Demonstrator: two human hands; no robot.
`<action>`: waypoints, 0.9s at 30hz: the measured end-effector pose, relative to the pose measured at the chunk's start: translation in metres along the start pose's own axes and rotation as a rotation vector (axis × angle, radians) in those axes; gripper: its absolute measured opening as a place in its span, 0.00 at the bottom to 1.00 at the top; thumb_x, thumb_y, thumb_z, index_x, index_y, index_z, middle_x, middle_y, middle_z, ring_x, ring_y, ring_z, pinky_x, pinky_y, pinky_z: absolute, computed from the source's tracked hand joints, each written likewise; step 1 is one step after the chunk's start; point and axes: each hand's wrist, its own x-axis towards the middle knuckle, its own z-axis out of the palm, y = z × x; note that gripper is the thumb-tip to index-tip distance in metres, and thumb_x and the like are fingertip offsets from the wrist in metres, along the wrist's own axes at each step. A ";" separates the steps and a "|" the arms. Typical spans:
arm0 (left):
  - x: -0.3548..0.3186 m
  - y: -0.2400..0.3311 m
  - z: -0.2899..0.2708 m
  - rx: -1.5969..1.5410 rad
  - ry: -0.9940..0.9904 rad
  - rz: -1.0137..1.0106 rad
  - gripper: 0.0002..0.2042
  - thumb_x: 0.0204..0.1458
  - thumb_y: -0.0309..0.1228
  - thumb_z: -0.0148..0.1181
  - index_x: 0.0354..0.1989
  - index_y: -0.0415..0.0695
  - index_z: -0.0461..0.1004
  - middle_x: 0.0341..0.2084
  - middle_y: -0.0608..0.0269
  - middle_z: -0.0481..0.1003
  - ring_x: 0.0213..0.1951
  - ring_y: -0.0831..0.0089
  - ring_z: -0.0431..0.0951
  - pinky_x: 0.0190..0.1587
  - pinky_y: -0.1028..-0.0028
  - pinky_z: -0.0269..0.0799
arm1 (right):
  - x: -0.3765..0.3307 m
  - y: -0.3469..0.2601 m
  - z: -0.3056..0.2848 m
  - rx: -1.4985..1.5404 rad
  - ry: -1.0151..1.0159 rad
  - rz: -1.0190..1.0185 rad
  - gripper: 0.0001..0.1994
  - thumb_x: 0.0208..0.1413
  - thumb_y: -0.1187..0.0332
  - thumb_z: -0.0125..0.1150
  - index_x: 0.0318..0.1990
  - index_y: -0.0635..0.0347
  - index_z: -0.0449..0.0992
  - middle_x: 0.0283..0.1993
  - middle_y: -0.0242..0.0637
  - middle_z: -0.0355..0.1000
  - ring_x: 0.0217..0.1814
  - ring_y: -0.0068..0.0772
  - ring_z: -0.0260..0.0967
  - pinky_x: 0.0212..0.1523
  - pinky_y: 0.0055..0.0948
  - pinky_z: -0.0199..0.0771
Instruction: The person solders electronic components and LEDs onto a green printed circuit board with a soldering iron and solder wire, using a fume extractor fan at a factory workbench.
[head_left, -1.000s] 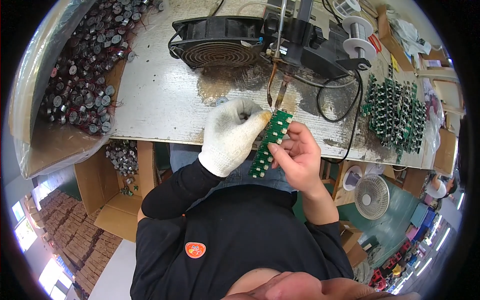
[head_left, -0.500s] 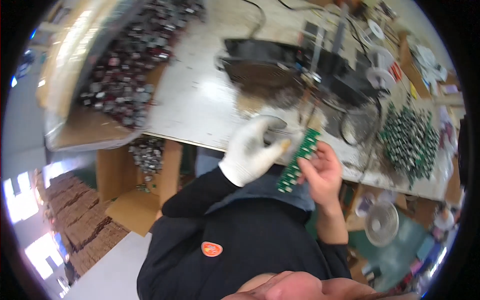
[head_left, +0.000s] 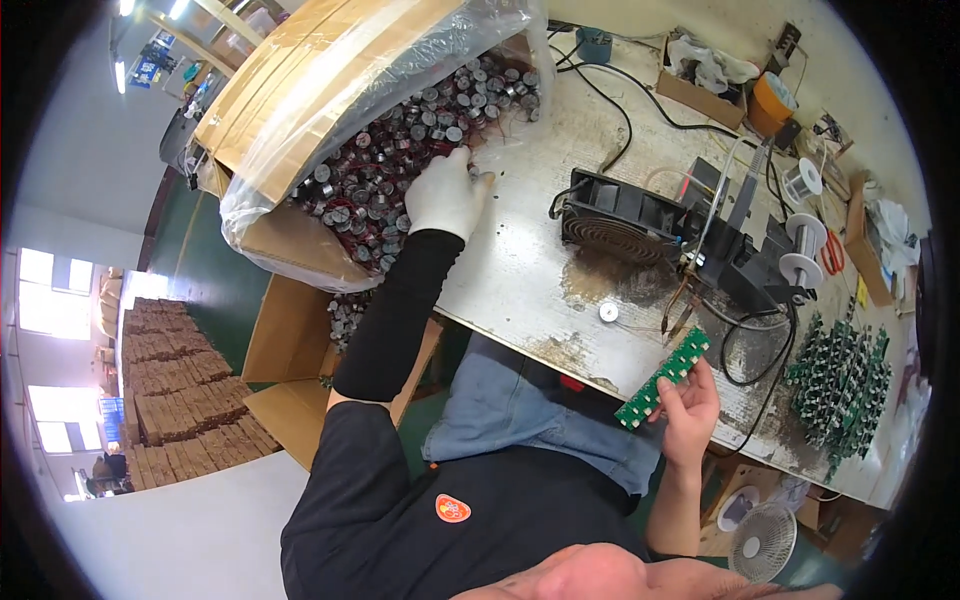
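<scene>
My left hand (head_left: 445, 195), in a white glove, is at the right edge of a heap of small round metal parts with red wires (head_left: 375, 175). Its thumb stands apart from the fingers, whose tips are partly hidden among the parts. My bare right hand (head_left: 690, 405) grips a narrow green circuit board strip (head_left: 665, 378) between thumb and fingers, tilted over the table's front edge. Just beyond the strip are the copper-coloured tips of a soldering fixture (head_left: 672, 315). A single round metal part (head_left: 608, 312) with thin wires lies on the table left of those tips.
A plastic-lined cardboard box (head_left: 290, 110) holds the heap. Behind the strip sits a black fan (head_left: 620, 225), beside solder wire spools (head_left: 803, 235). Stacked green boards (head_left: 840, 385) lie at the right. An open carton (head_left: 290, 335) stands below the table's left edge. Black cables cross the tabletop.
My left hand has gone from beside the circuit board strip to the heap at the far left. My right hand still grips the strip. The view has shifted, and the single round part now shows.
</scene>
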 end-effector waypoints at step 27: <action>-0.141 0.056 -0.009 -1.390 -0.521 -0.214 0.12 0.54 0.28 0.56 0.41 0.31 0.74 0.29 0.57 0.77 0.27 0.78 0.75 0.30 0.81 0.70 | -0.001 0.002 -0.009 0.060 -0.061 0.040 0.27 0.51 0.85 0.57 0.59 0.72 0.59 0.46 0.44 0.69 0.31 0.23 0.72 0.23 0.18 0.72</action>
